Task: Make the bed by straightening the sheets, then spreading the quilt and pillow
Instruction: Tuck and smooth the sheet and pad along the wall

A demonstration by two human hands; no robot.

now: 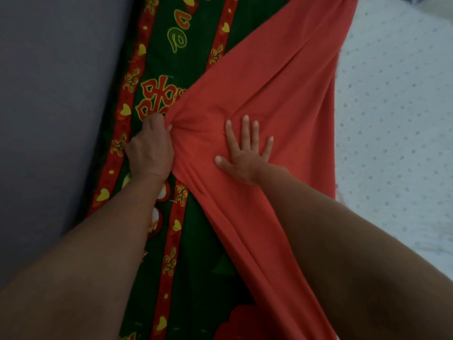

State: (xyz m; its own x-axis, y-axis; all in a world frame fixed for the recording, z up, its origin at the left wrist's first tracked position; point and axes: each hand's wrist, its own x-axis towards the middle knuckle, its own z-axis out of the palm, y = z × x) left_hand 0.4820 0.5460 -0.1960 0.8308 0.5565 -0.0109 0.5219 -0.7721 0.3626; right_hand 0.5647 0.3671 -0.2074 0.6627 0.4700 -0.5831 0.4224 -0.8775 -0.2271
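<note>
A plain red sheet (pixel 277 77) lies across the middle of the view, bunched into folds that run to one gathered point. My left hand (pixel 149 146) is shut on that gathered edge at the left of the red cloth. Flat on the red sheet just to the right rests my right hand (pixel 246 153), fingers spread, holding nothing. Under the red sheet lies a dark green patterned cloth (pixel 196 253) with red bands, yellow hearts and red lettering.
A grey wall or panel (pixel 56 99) runs along the left side of the bed. To the right lies a white fabric with small grey dots (pixel 397 114). Both forearms reach in from the bottom edge.
</note>
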